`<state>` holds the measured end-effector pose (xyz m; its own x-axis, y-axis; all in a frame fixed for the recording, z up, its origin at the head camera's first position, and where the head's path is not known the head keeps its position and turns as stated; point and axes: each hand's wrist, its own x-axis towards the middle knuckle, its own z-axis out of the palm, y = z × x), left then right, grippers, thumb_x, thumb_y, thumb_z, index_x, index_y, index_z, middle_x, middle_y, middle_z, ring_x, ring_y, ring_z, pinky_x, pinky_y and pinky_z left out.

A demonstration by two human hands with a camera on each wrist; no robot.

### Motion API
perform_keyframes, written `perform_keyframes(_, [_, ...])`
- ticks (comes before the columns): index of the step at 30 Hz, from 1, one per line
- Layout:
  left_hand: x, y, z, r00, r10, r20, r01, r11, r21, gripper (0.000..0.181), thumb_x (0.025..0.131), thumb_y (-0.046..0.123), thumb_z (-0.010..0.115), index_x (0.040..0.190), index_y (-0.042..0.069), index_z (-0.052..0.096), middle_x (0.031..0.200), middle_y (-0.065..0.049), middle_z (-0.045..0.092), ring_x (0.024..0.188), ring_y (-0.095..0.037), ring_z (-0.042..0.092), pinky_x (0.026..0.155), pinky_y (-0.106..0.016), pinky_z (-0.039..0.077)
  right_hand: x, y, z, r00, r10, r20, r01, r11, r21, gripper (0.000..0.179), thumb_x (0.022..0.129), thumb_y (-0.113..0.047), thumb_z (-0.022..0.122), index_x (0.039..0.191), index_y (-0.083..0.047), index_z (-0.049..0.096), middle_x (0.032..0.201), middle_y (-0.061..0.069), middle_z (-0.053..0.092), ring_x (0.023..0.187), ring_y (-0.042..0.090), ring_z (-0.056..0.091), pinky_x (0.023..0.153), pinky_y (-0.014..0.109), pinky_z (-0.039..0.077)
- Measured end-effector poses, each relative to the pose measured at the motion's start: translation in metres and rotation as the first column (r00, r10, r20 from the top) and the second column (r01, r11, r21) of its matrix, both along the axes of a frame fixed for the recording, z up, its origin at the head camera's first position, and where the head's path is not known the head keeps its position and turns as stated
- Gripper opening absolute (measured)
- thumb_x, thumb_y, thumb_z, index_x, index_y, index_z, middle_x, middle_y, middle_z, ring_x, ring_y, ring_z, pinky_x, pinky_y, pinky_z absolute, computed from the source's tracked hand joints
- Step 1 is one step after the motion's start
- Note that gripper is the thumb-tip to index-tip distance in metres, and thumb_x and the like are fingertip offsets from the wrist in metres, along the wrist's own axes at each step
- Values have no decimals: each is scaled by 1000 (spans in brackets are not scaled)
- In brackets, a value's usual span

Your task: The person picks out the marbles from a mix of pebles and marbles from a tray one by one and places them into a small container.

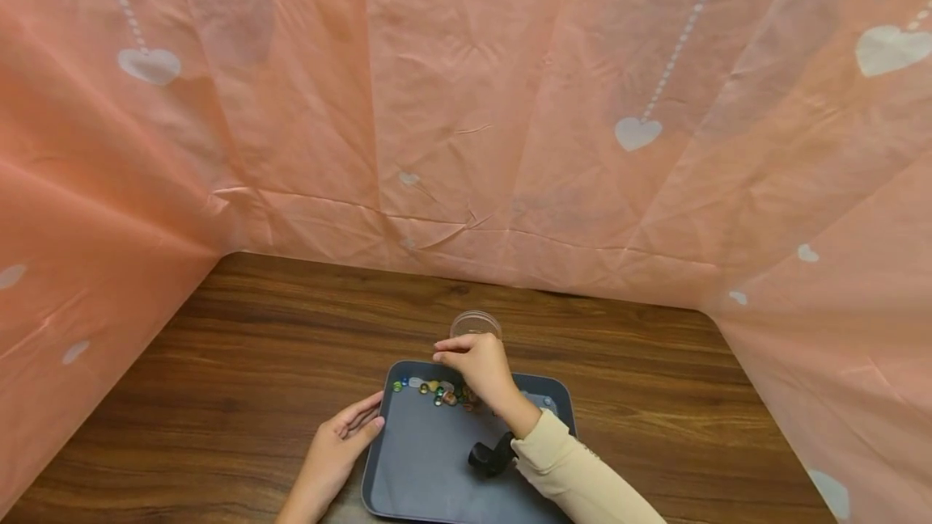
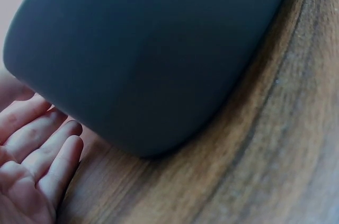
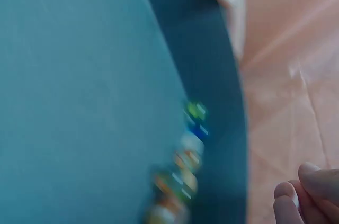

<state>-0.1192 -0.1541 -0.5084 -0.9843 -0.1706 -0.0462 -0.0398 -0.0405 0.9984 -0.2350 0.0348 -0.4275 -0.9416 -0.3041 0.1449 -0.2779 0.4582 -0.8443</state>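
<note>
My left hand [image 1: 336, 447] rests against the left side of a dark grey tray [image 1: 429, 475], fingers fairly straight and thumb at the rim. From the left wrist view, its fingers [image 2: 61, 166] lie along the tray's outer wall. Over the tray's far edge, my right hand [image 1: 476, 362] has thumb and fingertips brought close together, pointing left. I cannot tell whether something small sits between them. Just behind this hand stands a round clear container [image 1: 475, 320], partly covered by it. Colourful glass marbles [image 1: 434, 386] lie in a row along the tray's far side, some hidden by the right forearm.
A black, elbow-shaped object [image 1: 489, 458] appears over the tray beside the right sleeve. More small clear pieces [image 1: 544, 401] lie in the far right corner. The wooden table [image 1: 218, 395] is enclosed by a pink curtain [image 1: 466, 144] with white hearts.
</note>
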Motion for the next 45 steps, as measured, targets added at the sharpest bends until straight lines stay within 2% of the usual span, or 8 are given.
perform_keyframes(3, [0, 0, 0, 1000, -5, -3, 5, 1000, 2, 40, 85, 15, 67, 122, 4, 59, 124, -13, 60, 113, -17, 59, 86, -13, 47, 7, -8, -10, 998, 52, 47, -52, 999, 2, 14, 77, -14, 75, 88, -5, 75, 82, 7, 73, 57, 14, 62, 49, 23, 50])
perform_keyframes(6, [1, -1, 1, 1000, -13, 1, 13, 1000, 2, 41, 85, 17, 67, 123, 5, 59, 124, -13, 60, 114, -19, 58, 87, -13, 47, 12, -15, -18, 994, 84, 74, -84, 996, 1, 14, 77, -13, 75, 88, -6, 75, 83, 8, 73, 53, 10, 58, 46, 22, 48])
perform_keyframes(11, [3, -1, 2, 1000, -23, 8, 23, 1000, 4, 42, 85, 19, 67, 124, 6, 58, 125, -13, 60, 115, -21, 57, 87, -13, 48, 18, -25, -25, 993, 99, 60, -100, 995, 6, 15, 74, -11, 77, 87, -5, 75, 85, 8, 73, 69, 4, 63, 56, 17, 51])
perform_keyframes(19, [1, -1, 1, 1000, -26, -2, 26, 999, 24, 41, 85, 17, 67, 123, 5, 59, 123, -13, 61, 112, -14, 59, 86, -13, 48, 21, -33, -34, 993, 104, 61, -107, 994, 36, 14, 73, -10, 77, 86, -6, 76, 83, 6, 73, 71, 3, 62, 55, 16, 50])
perform_keyframes(25, [1, 0, 1, 1000, -21, 5, 20, 999, 35, 42, 85, 17, 67, 124, 5, 58, 123, -14, 60, 109, -8, 60, 86, -14, 48, 23, -36, -39, 993, 112, 26, -113, 991, 67, 14, 74, -10, 76, 87, -6, 75, 82, 6, 73, 68, 1, 59, 55, 16, 49])
perform_keyframes(31, [1, 0, 1, 1000, -19, 7, 19, 999, 32, 42, 84, 18, 68, 124, 5, 58, 124, -13, 60, 112, -13, 59, 86, -13, 48, 24, -39, -39, 993, 116, -6, -115, 988, 101, 13, 74, -9, 75, 88, -6, 75, 84, 6, 73, 69, 0, 58, 54, 15, 48])
perform_keyframes(41, [3, -1, 2, 1000, -24, 3, 24, 999, 27, 42, 85, 18, 67, 124, 5, 58, 125, -13, 59, 115, -18, 58, 86, -13, 47, 24, -44, -44, 989, 131, -62, -120, 980, 157, 12, 72, -10, 78, 84, -9, 76, 82, 3, 73, 77, 8, 66, 58, 14, 49])
perform_keyframes(45, [3, -1, 3, 1000, -21, -1, 21, 999, 27, 42, 85, 17, 67, 124, 5, 58, 125, -13, 59, 115, -18, 57, 86, -13, 47, 25, -46, -45, 987, 141, -82, -126, 977, 174, 13, 71, -9, 79, 84, -9, 76, 80, 3, 73, 74, 7, 66, 57, 14, 48])
